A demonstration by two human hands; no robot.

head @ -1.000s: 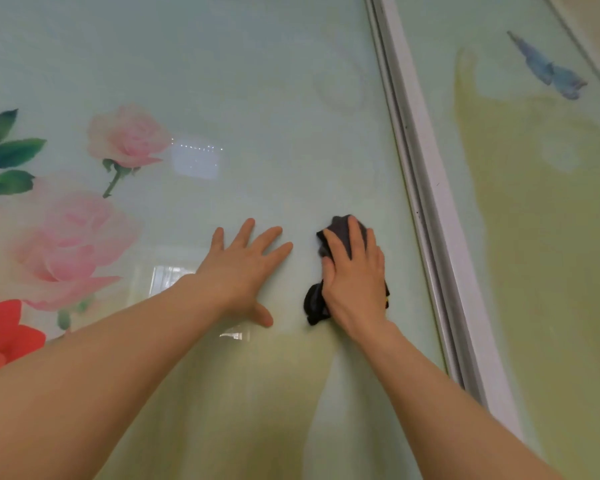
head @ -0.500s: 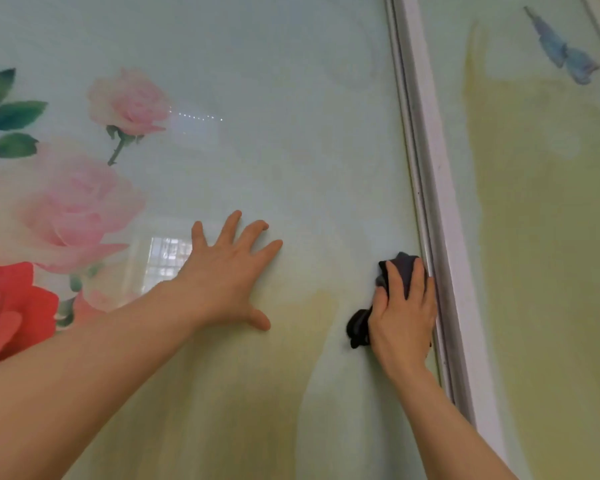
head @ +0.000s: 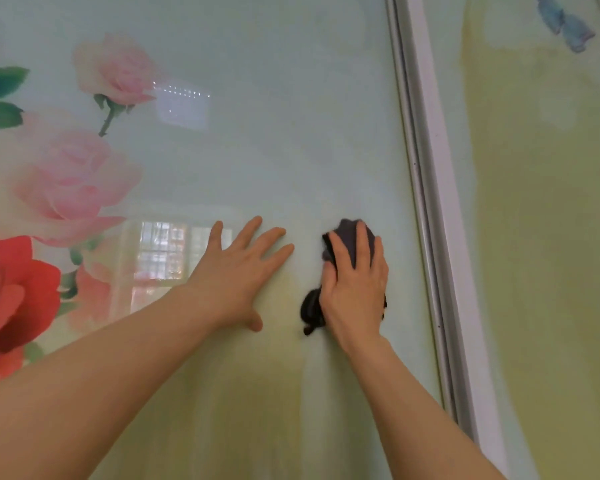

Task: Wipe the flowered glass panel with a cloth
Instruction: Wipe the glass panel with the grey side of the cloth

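Glass panel (head: 274, 150): upright, pale green, printed with roses; fills the view from 9 o'clock to the frame at 3 o'clock.
Cloth (head: 349, 237): dark, bunched, pressed flat to the glass under the right palm; one end shows above the fingers at 12 o'clock, a knotted tail hangs out at 7 o'clock by the wrist.
Right hand (head: 355, 282): fingers laid over the cloth, clamping it against the panel (pressing more than pinching).
Left hand (head: 238, 271): spread wide, fingers apart, palm flat on the bare glass, holding nothing; it lies just beside the cloth at its 9 o'clock, a narrow strip of glass between them.
Frame (head: 430, 202): white strip with a dark track, running top to bottom, at 3 o'clock of the cloth, near but apart.
Roses (head: 70, 188): pink and red, well apart from the cloth at 9 to 10 o'clock, beyond the left hand.
Key relation: the widest unwiped-looking glass lies at 12 o'clock and 10 o'clock of the cloth; the left hand blocks a straight sweep toward 9 o'clock.
Judgement: the right hand does the work, so a stroke up toward 12 o'clock looks freest.
Risk: the loose tail may drag and streak.
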